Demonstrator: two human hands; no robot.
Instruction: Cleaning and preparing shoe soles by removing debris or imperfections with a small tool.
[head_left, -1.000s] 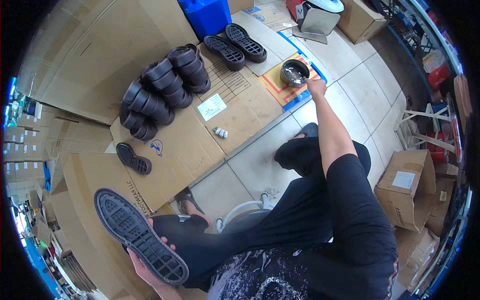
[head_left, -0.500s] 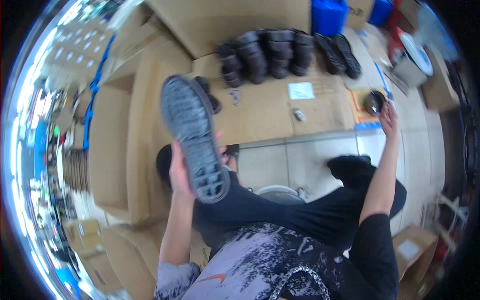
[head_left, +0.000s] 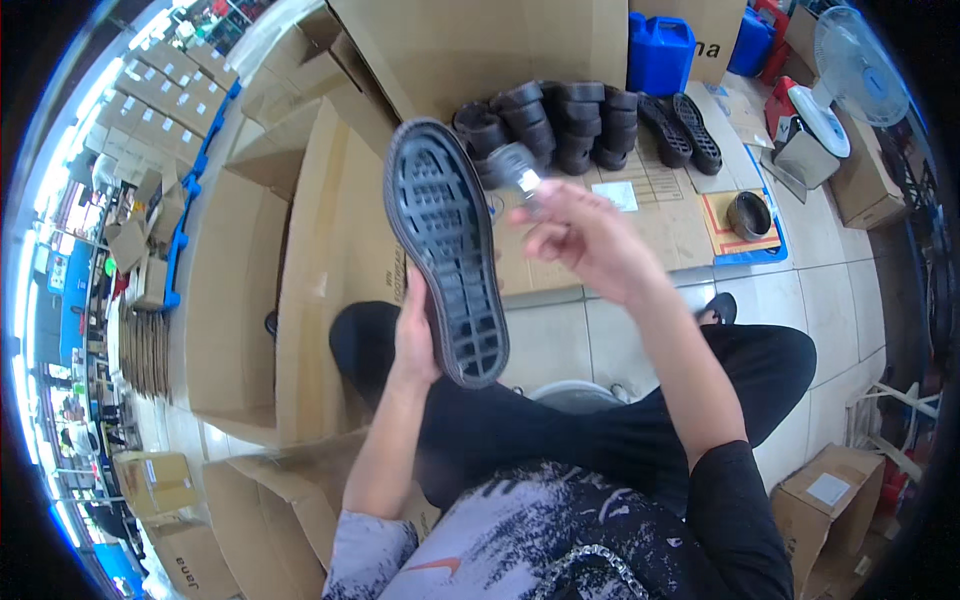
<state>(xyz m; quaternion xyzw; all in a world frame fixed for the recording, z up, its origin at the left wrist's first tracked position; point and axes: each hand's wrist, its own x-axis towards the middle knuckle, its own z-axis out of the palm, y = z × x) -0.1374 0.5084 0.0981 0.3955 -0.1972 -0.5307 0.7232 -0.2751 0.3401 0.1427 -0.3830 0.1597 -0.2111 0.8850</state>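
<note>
My left hand (head_left: pixel 417 338) holds a black shoe sole (head_left: pixel 445 250) upright, gripping its edge near the heel end. The sole's ribbed, grid-like hollow side faces me. My right hand (head_left: pixel 595 235) pinches a small brush (head_left: pixel 516 168) with a dark head and a shiny metal band, slightly blurred by motion. The brush head points toward the sole's upper right edge and is apart from it. A dark round pot (head_left: pixel 748 216) stands on an orange-edged mat at the right of the work surface.
Stacks of dark soles (head_left: pixel 577 125) line the back of the cardboard-covered surface (head_left: pixel 660 235), with a sole pair (head_left: pixel 697 130) beside them. A large open carton (head_left: pixel 300 300) stands left. Behind are a blue jerrycan (head_left: pixel 660 55) and, at right, a fan (head_left: pixel 860 70).
My right hand has come from the pot leftward, bringing the brush near the sole. My left hand has shifted the sole slightly right and turned it more squarely toward me.
</note>
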